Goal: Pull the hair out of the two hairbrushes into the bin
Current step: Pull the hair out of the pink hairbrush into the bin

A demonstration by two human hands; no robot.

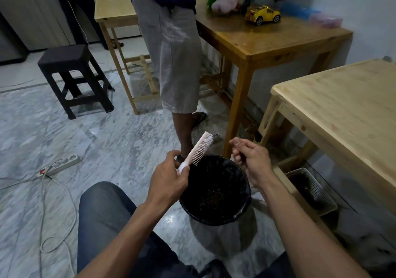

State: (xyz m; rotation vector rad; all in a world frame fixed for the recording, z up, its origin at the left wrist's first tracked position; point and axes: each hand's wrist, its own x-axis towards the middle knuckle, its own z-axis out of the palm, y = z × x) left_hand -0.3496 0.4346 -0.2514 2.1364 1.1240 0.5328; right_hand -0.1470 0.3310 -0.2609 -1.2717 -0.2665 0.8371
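Left hand (169, 177) curled round the handle of a pale pink hairbrush (198, 151), head tilted up and away, bristles turned toward the right hand. Right hand (249, 162) raised just beside the brush head, apart from it, fingers bent with thumb and fingertips drawn together as if pinching; whether any strand sits in that pinch too fine to tell. Directly below and between both hands, on the floor: black bin (215, 215), its dark inside flecked with small bits, possibly hair already dropped, though not clear enough to say.

Bristles look mostly bare from here, no obvious clump left among them. Judged from that: brush 1 of 2 near clean or close to it, perhaps a last pluck to release over the bin. Brush 2 nowhere in view, so impossible to tell whether done or still waiting. Probably somewhere past the start, not provably past halfway.

Further out beyond the hands: another person standing by a wooden table (278, 42) carrying a yellow toy car (263, 15).
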